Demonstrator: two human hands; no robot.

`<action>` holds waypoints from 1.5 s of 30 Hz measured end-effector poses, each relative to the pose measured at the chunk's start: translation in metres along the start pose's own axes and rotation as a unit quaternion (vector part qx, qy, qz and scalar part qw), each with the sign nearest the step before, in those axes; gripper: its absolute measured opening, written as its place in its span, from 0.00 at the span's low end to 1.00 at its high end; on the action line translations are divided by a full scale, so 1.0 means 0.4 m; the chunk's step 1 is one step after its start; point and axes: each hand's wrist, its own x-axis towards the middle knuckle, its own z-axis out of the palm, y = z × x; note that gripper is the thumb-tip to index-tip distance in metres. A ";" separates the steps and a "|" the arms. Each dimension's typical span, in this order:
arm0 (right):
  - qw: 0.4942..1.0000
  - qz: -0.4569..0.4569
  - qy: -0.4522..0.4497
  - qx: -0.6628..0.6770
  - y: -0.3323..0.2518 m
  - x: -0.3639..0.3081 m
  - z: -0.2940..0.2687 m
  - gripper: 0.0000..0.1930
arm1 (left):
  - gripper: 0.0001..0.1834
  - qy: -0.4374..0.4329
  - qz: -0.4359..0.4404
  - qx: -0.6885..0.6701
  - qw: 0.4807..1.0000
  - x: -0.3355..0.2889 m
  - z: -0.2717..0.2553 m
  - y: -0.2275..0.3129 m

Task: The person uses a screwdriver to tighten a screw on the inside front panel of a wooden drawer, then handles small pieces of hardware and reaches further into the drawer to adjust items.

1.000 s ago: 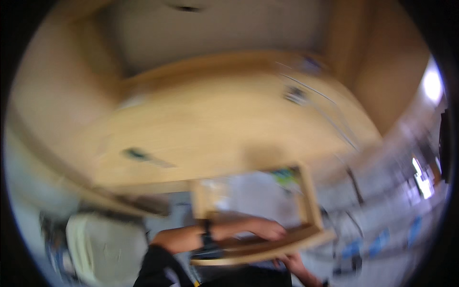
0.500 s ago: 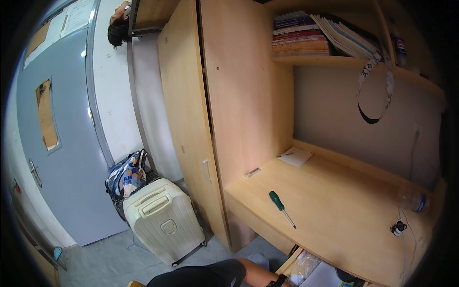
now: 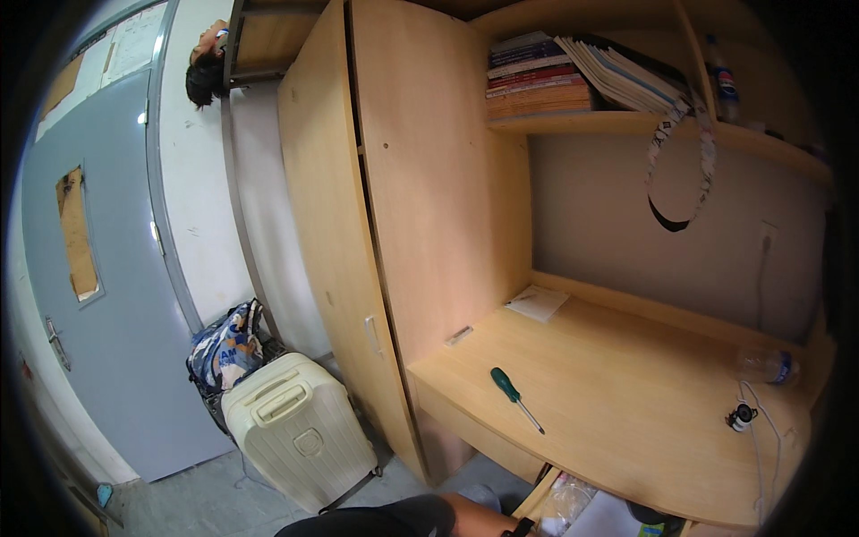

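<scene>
Neither of my hands shows in the head view. At the lower edge there is a dark cloth-covered limb with bare skin (image 3: 479,517) beyond it. A black band (image 3: 519,528) like a wristwatch sits at its end, beside the pulled-out drawer (image 3: 537,494); the hand past it is cut off by the frame. Inside the drawer are clear plastic bags (image 3: 568,501), a white flat item (image 3: 608,517) and something dark and round. On the desk (image 3: 626,394) above lies a screwdriver (image 3: 506,385) with a green handle, its tip toward the front edge.
White paper (image 3: 537,302), a plastic bottle (image 3: 768,366) and a small black device (image 3: 741,417) with a cable are on the desk. Books (image 3: 541,76) and a hanging strap (image 3: 707,170) occupy the shelf. Left stand a wardrobe (image 3: 327,206), cream suitcase (image 3: 300,430), bag (image 3: 228,349) and grey door (image 3: 107,295). A person's head (image 3: 206,72) shows above.
The view has shifted slightly, so the room appears a little further left and mostly lower. The screwdriver and drawer contents look the same; no hand has come into view.
</scene>
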 end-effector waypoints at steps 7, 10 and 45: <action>0.999 0.010 0.033 0.022 0.038 -0.067 -0.010 0.18 | 0.14 -0.016 0.031 -0.017 0.999 0.029 0.015 0.002; 0.998 0.014 0.055 0.035 0.068 -0.133 -0.018 0.19 | 0.14 -0.015 0.057 -0.034 0.998 0.040 0.026 0.003; 0.953 0.033 0.281 0.106 -0.018 -0.382 0.104 0.03 | 0.07 0.051 -0.031 -0.029 0.998 -0.047 -0.017 0.092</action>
